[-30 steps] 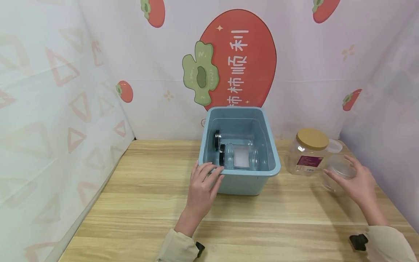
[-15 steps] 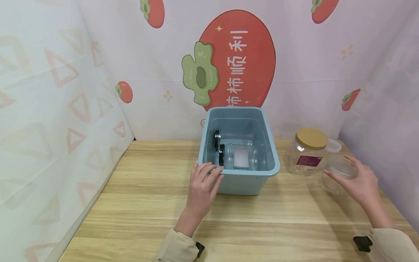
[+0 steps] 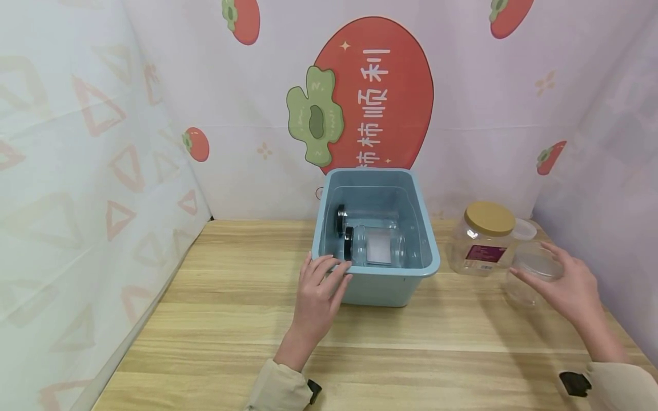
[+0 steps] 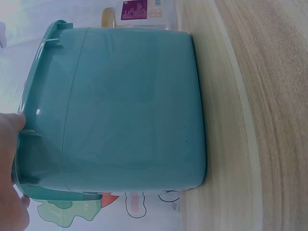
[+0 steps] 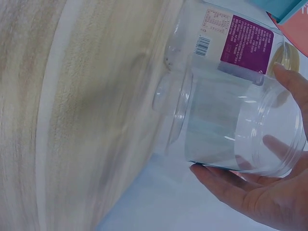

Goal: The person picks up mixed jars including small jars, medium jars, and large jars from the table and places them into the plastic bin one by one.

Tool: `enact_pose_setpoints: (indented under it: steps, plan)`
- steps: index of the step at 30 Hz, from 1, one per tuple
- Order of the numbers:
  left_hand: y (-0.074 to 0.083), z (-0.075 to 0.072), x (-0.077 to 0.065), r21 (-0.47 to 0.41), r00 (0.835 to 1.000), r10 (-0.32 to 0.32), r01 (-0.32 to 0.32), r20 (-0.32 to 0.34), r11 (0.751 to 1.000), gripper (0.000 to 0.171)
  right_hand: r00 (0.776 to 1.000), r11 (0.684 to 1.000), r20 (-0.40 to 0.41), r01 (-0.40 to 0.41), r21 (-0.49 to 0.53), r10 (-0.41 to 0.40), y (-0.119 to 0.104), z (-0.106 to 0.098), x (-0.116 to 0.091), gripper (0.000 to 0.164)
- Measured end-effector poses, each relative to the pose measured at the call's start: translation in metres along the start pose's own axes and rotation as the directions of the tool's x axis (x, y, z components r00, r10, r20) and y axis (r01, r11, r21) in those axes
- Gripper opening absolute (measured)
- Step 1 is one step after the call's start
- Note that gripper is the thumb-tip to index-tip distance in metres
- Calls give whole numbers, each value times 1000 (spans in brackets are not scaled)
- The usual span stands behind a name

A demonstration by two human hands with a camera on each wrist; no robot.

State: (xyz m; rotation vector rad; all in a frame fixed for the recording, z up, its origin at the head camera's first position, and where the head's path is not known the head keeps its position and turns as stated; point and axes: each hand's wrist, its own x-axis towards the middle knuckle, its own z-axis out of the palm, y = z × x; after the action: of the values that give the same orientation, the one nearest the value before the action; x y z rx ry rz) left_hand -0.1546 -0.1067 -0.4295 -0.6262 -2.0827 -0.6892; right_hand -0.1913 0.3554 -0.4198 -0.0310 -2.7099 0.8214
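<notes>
My left hand (image 3: 319,288) holds the near left corner of a light blue plastic tub (image 3: 382,288), fingers over the rim and thumb at the outer wall. Inside the tub lie two clear jars with black lids; the nearer jar (image 3: 379,245) bears a white label. On the right, my right hand (image 3: 570,279) grips a clear plastic jar (image 3: 523,285) near its top, thumb on one side and fingers on the other. The right wrist view shows this clear jar (image 5: 216,125) close up, its wall see-through, with fingertips along its side.
Just left of the gripped jar stands a clear jar with a mustard-yellow lid (image 3: 490,218) and a purple label (image 3: 485,253). Behind it shows a white translucent lid (image 3: 524,229). Printed cloth hangs behind and beside the wooden table (image 3: 231,319).
My right hand and wrist have shifted slightly right and down, with the clear jar staying in the grip. The left hand and tub have not visibly moved.
</notes>
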Motion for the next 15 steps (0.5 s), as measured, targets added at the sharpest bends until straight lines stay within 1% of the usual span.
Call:
enact_pose_setpoints:
  steps: [7,15]
  plan:
    - [0,0,0,-3,1000,3,-3,-1,1000,22,1000,999,13,23,-28,-22,-3,-5,1,92]
    - [0,0,0,1,1000,0,0,0,1000,21,1000,999,18,25,-33,-25,-9,-8,1,91]
